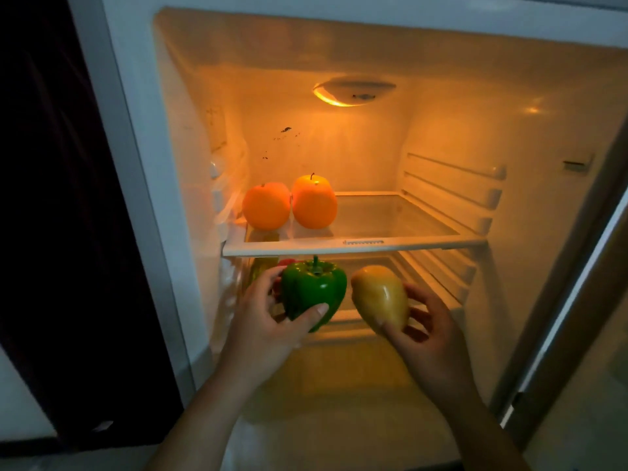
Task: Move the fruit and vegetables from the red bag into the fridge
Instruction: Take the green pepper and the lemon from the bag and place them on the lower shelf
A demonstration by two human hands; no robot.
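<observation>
Lit fridge (441, 130); glossy green pepper (312, 288), yellow fruit (379, 297)

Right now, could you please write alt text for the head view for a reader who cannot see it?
A person's left hand holds a green pepper and the right hand a yellow fruit before an open, lit fridge; two orange fruits sit on its upper shelf.

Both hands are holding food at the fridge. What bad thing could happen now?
The yellow fruit seems held mostly by the fingertips of the right hand, so it might slip and drop. The green pepper in the left hand appears just below the front edge of the glass shelf, so lifting it could bump that edge. The orange fruits on that shelf are round and might roll if knocked.
</observation>
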